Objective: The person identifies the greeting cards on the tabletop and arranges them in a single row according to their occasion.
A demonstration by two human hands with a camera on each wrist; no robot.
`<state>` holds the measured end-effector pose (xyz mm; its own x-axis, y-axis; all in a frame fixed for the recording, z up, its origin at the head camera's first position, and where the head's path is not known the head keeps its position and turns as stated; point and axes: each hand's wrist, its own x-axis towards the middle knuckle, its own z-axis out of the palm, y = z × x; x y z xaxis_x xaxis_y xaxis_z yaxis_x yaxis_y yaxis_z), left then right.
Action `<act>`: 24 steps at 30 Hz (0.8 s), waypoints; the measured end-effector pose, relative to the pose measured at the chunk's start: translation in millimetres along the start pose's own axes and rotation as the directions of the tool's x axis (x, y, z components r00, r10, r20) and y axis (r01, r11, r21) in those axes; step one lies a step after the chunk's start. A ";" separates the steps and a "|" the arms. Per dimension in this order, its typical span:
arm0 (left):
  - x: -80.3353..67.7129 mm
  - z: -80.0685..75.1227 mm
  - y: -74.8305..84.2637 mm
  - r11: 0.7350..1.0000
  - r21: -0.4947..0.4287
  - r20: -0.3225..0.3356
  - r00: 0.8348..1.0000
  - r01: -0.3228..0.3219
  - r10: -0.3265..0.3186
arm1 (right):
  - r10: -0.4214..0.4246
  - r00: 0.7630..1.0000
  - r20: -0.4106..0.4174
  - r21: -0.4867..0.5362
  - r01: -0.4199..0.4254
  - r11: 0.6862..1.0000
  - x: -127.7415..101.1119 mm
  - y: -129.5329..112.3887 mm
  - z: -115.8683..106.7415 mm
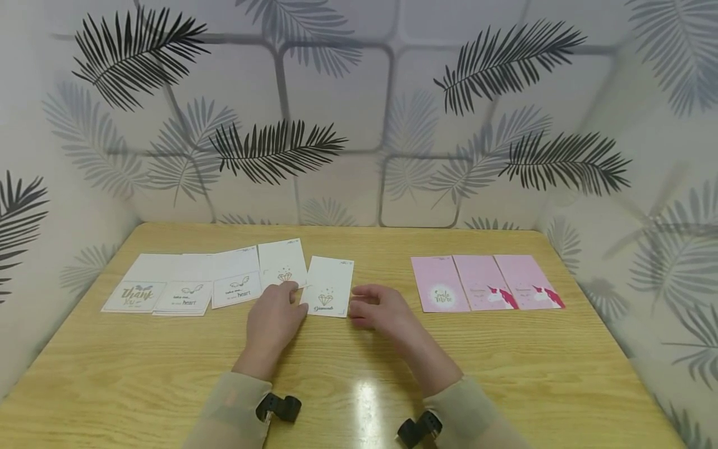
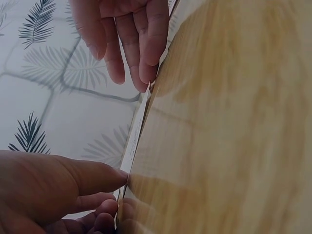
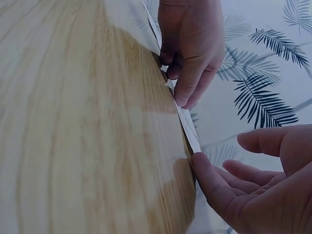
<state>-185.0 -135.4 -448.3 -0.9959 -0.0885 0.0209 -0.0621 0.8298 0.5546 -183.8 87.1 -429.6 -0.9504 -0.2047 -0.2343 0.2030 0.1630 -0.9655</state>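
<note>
A white card (image 1: 326, 284) with a gold diamond print lies at the middle of the table, between both hands. My left hand (image 1: 275, 321) touches its lower left edge with the thumb, while the fingertips rest near a second white diamond card (image 1: 280, 259). At the right edge of the middle card, my right hand (image 1: 387, 312) touches it with loosely bent fingers. Edge-on in the left wrist view, the middle card (image 2: 136, 131) lies nearly flat between the left thumb and the right fingertips. The right wrist view shows the right thumb held off the card.
Left on the wooden table (image 1: 359, 355), several white cards overlap in a row, among them a "Thank You" card (image 1: 134, 296) and a wings-and-heart card (image 1: 238, 287). To the right lie a pink card (image 1: 440, 280) and two pink unicorn cards (image 1: 485, 280). A leaf-patterned backdrop (image 1: 336, 93) stands behind.
</note>
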 end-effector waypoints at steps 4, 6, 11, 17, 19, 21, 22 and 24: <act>0.2 0.0 -0.6 1.000 0.002 0.003 1.000 -0.010 0.010 | 0.024 1.000 -0.002 0.039 -0.024 0.999 0.6 -0.9 1.5; 0.2 0.0 -0.9 1.000 0.002 0.004 1.000 -0.012 0.012 | 0.029 1.000 -0.002 0.063 -0.029 0.998 0.9 -1.5 1.9; 0.2 -0.1 -1.6 1.000 0.005 0.007 1.000 -0.008 0.008 | 0.035 0.999 -0.001 0.125 -0.034 0.992 2.1 0.8 1.6; 0.2 -0.7 -1.6 1.000 0.005 0.009 1.000 -0.003 0.003 | 0.046 0.999 -0.007 0.151 -0.045 0.988 3.8 2.8 1.4; 0.1 -0.7 -1.7 1.000 0.005 0.011 1.000 -0.003 0.003 | 0.052 0.999 -0.015 0.162 -0.049 0.986 5.0 3.0 1.8; 0.2 -0.9 -1.9 1.000 0.005 0.011 1.000 -0.006 0.006 | 0.052 0.998 -0.027 0.175 -0.046 0.983 6.5 2.9 2.6; 0.3 -0.6 -2.2 1.000 0.003 0.012 1.000 -0.006 0.006 | 0.054 0.998 -0.032 0.179 -0.048 0.983 7.6 2.9 2.8; 0.8 -0.4 -2.7 1.000 0.000 0.013 1.000 -0.009 0.009 | 0.057 0.997 -0.045 0.185 -0.048 0.982 9.5 2.7 4.0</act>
<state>-185.6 -138.0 -449.4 -0.9971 -0.0741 0.0148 -0.0535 0.8305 0.5544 -191.3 81.8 -434.9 -0.9469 -0.1515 -0.2836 0.2881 -0.0087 -0.9575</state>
